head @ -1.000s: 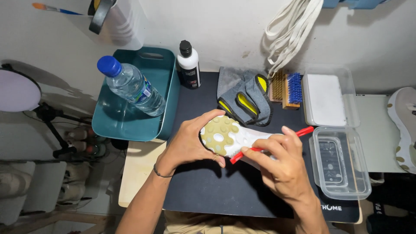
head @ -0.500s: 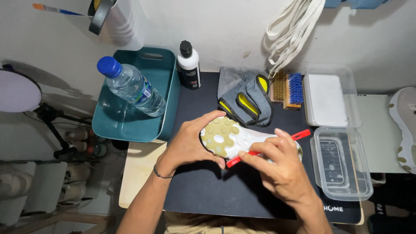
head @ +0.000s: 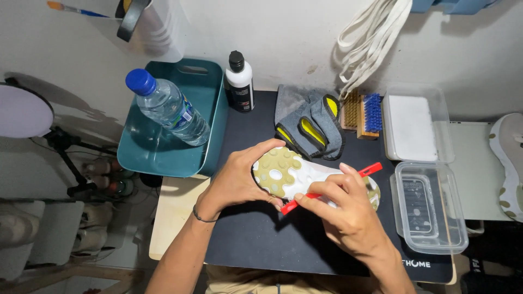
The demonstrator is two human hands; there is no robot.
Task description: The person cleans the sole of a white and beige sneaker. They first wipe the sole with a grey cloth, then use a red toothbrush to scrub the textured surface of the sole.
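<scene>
Shoe — upper hidden — under right hand

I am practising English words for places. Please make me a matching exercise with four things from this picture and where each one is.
Things:
1. clear plastic water bottle with blue cap
2. white shoe sole with olive pads
3. thin red-handled tool
4. grey cloth with yellow patches

Places:
a. in the right hand
b. in the teal tub
c. in the left hand
d. on the black mat

Pairs: 1-b, 2-c, 3-a, 4-d
</scene>
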